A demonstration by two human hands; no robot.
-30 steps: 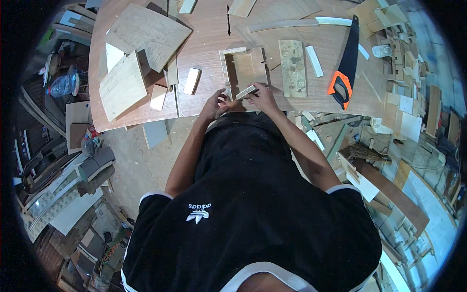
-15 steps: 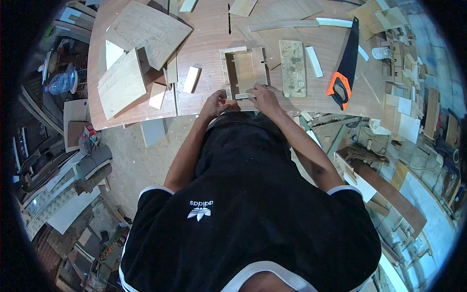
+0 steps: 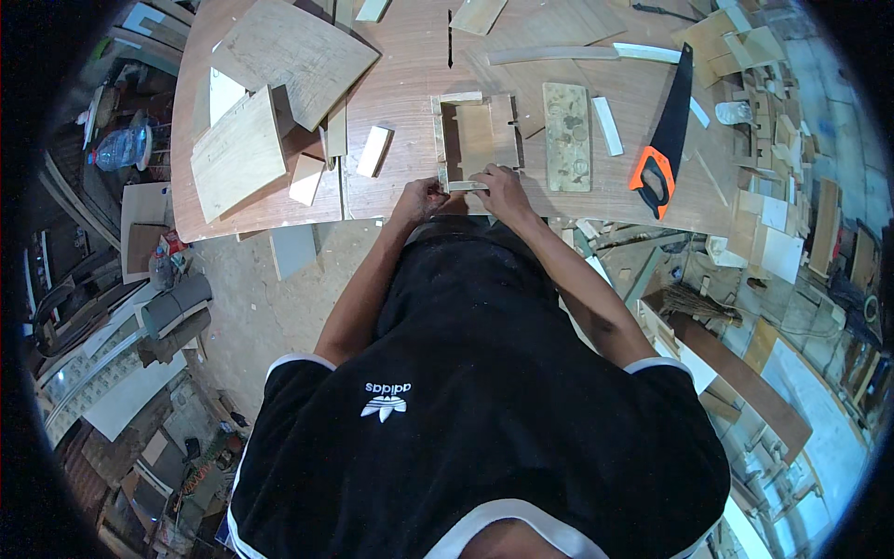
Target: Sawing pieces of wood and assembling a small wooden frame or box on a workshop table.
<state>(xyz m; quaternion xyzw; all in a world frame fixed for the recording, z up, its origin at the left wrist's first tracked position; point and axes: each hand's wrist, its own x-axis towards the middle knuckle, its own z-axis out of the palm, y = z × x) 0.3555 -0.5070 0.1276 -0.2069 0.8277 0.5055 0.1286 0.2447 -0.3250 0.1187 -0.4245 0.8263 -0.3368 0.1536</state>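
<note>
Both hands are at the near end of the box, a little apart from each other. The right hand pinches the right end of a short strip, which lies across the box's near end. The left hand is at the near left corner, its fingers partly hidden, so I cannot tell whether they grip the wall or only steady it. The box sits open side up on the desk, close to the front edge.

The likeliest fault, I judge, is a crooked fit: with the strip held at one end, a push there could lift or swing the other. If the strip is too long or its ends are rough, forcing it could spread the side walls or split a thin edge. A hard pull might also slide the box toward the edge, where little desk is left to carry it. Fingertips at the corner could be nipped if the strip slips. The board lies near on the right, so a sideways jolt might knock the box against it; the saw is well apart.
</note>
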